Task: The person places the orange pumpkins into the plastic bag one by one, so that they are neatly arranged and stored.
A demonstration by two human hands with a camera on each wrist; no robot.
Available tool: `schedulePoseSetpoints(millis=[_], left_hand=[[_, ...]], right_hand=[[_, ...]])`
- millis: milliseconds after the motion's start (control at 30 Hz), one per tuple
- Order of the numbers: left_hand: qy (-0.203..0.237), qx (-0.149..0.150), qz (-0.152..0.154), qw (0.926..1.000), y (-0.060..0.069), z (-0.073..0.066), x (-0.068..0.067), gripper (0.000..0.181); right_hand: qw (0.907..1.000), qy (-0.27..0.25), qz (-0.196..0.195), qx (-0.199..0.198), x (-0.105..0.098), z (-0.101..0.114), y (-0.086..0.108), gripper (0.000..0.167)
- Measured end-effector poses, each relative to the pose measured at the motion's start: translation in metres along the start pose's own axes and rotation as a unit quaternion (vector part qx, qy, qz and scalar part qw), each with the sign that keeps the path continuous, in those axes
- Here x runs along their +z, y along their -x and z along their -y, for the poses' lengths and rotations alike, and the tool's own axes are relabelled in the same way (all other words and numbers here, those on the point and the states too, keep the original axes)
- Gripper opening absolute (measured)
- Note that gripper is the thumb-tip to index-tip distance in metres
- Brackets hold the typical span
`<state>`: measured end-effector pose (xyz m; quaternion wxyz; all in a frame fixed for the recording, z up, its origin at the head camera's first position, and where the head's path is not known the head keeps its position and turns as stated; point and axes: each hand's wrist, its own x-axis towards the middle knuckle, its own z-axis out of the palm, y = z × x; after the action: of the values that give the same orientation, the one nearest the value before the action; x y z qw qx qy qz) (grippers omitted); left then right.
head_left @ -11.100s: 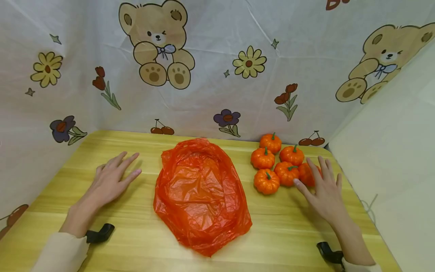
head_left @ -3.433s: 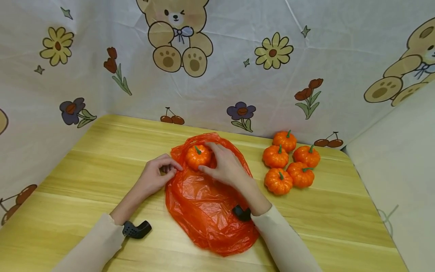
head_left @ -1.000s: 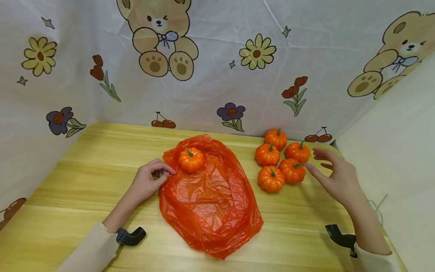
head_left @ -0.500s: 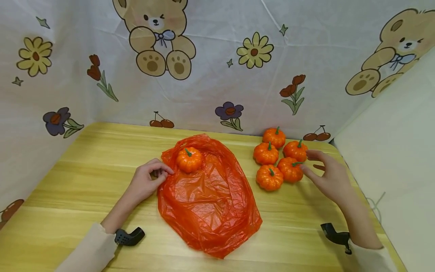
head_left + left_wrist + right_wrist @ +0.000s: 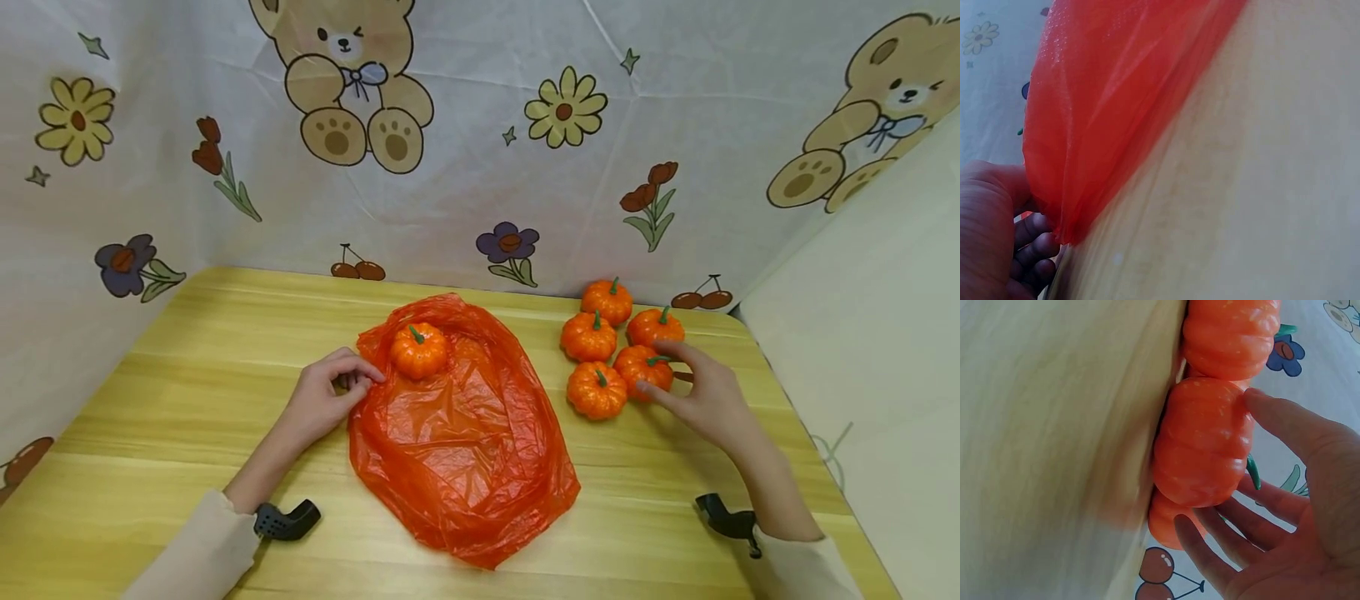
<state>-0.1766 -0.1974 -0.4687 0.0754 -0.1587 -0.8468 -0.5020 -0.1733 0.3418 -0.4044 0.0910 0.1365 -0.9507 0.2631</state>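
A red plastic bag [image 5: 465, 433] lies spread on the table with its mouth up, and one small orange pumpkin [image 5: 419, 351] rests in its upper left part. My left hand [image 5: 324, 396] pinches the bag's left rim; the left wrist view shows the film [image 5: 1097, 125] gathered at the thumb and fingers of that hand [image 5: 997, 231]. Around the nearest right-hand pumpkin [image 5: 643, 372], my right hand [image 5: 708, 400] is spread, thumb on one side and fingers on the other. In the right wrist view the hand [image 5: 1291, 506] is beside this pumpkin [image 5: 1204, 442], fingers not closed round it; contact is unclear.
Other orange pumpkins stand close together at the back right: one in front [image 5: 597, 390], one behind it [image 5: 588, 337], one at the back [image 5: 607, 302] and one at the right [image 5: 656, 327]. A printed cloth [image 5: 450, 167] rises behind the wooden table [image 5: 247, 333].
Earlier a pumpkin was placed in the bag by my right hand, which then returned right and has since moved left onto the nearest pumpkin of the group. My left hand has kept its hold.
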Motion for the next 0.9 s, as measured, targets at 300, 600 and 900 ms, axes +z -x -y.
schedulePoseSetpoints(millis=[300,600,900], left_hand=[[-0.007,-0.008,0.002,0.9999,-0.0017,0.0025,0.0002,0.028],[-0.011,-0.009,-0.002,0.9999,-0.0009,0.001,-0.0001,0.025],[-0.004,-0.008,0.0,1.0,-0.0002,-0.0022,-0.0007,0.025]], right_hand=[[0.9998,0.0,0.018,0.009,0.0033,-0.0016,0.0,0.074],[0.9988,-0.001,0.048,0.013,0.0033,-0.004,-0.0003,0.081],[0.9994,0.0,0.034,0.011,0.0037,-0.0045,0.0005,0.078]])
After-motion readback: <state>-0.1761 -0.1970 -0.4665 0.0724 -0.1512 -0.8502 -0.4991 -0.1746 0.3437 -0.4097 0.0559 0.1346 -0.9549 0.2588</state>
